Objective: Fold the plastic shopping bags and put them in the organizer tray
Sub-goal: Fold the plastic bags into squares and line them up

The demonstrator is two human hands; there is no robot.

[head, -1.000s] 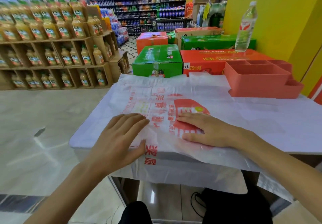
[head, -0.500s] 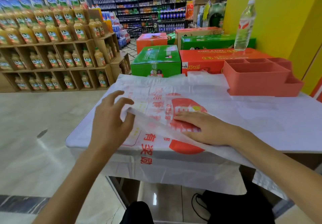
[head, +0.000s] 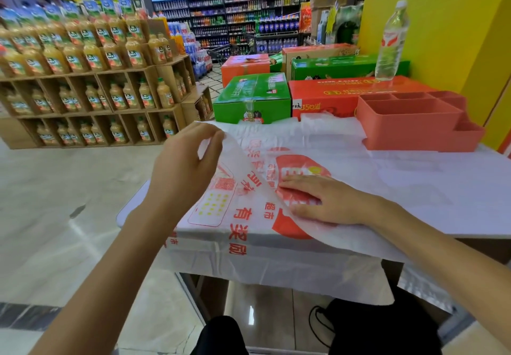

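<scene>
Bag [head: 249, 188] hides part of my left thumb. My left hand [head: 182, 169] pinches its lifted edge; my right hand [head: 318, 199] presses flat on it.

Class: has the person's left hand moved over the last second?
Yes. The left hand, pinching the plastic bag, has risen off the table, away from the person.

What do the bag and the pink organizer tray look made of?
Shopping bag: thin translucent white plastic film with red print; it creases, and its lifted edge lets light through. Organizer tray: apparently rigid moulded plastic, matte coral pink, with straight, even walls.
</scene>
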